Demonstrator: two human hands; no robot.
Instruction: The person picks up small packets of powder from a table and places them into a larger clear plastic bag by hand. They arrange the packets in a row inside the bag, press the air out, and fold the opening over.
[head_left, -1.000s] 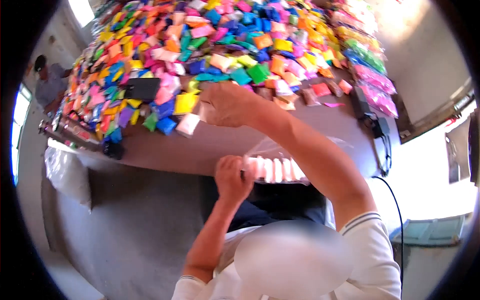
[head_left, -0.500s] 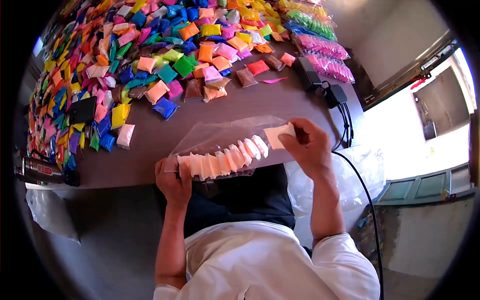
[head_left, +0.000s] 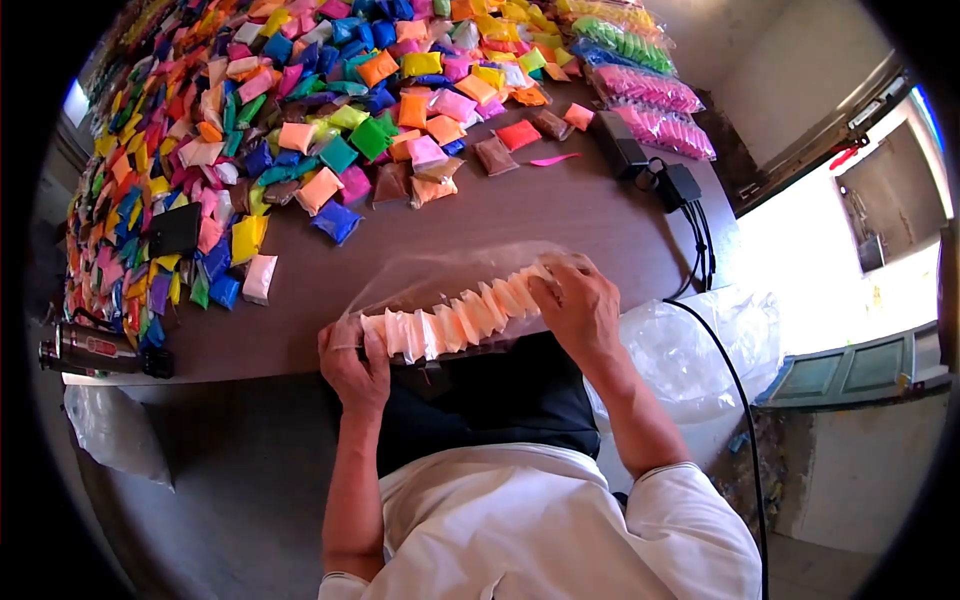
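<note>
A clear plastic bag lies stretched between my hands at the table's front edge. Inside it, a row of peach packets stands side by side, slightly fanned. My left hand is closed on the bag's left end, thumb toward me. At the bag's right end, my right hand is closed around the last peach packet, which its fingers mostly hide.
Heaped colourful packets cover the table's left and far side. Filled clear bags are stacked at the far right, near black adapters with cables. A flask lies at the left edge; plastic bags hang at right.
My right hand has moved left and a little down, bringing the peach packet from outside the bag to the row's right end. My left hand keeps its hold.
</note>
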